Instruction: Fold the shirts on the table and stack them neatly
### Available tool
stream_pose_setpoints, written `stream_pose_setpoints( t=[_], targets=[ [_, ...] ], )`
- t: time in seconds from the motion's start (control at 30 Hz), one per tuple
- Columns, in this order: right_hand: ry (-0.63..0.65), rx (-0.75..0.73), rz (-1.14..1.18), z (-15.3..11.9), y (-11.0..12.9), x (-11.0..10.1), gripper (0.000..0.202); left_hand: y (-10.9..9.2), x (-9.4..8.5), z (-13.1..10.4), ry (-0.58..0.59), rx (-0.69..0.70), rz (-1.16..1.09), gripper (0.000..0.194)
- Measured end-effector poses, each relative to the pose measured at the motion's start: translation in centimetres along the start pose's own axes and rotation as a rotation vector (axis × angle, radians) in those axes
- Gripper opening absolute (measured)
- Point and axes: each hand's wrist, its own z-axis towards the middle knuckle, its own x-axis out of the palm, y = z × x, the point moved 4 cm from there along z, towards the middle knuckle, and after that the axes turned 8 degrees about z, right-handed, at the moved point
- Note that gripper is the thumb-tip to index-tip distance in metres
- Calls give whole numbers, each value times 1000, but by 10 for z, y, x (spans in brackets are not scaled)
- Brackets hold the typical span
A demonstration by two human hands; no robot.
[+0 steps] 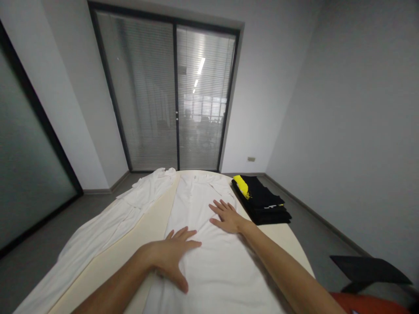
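A white garment (212,270) lies spread lengthwise over the middle of the table, with small creases near its centre. Over its left part is my left hand (172,255), fingers spread and palm down, holding nothing. Farther up, my right hand (227,218) rests on the garment's right side, its fingers apart and nothing in them. Whether the left palm touches the cloth cannot be made out. My forearms hide parts of the garment's near edges.
Another white garment (108,226) lies crumpled along the table's left edge. A stack of folded black clothes (262,196) with a yellow patch (241,185) sits at the back right. A black and red chair (369,270) stands right of the pale table (291,244).
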Motion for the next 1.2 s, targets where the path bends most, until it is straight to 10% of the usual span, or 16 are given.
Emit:
stream_pose_setpoints(
  t=[0.23,0.37,0.83,1.0,1.2],
  targets=[
    [-121,-64,20,-13,8,0,68,2,5,13,-375,19,34,85],
    [-328,95,-76,-19,-14,-12,56,1,18,26,-361,-7,84,80],
    [-92,264,-17,-28,-28,-12,69,-21,10,9,-142,-17,34,95],
    [-363,357,-58,-14,-36,-27,58,-15,13,18,-340,-67,67,72],
    [-291,503,-97,27,-55,-31,49,-3,23,30,-402,-144,70,74]
  ],
)
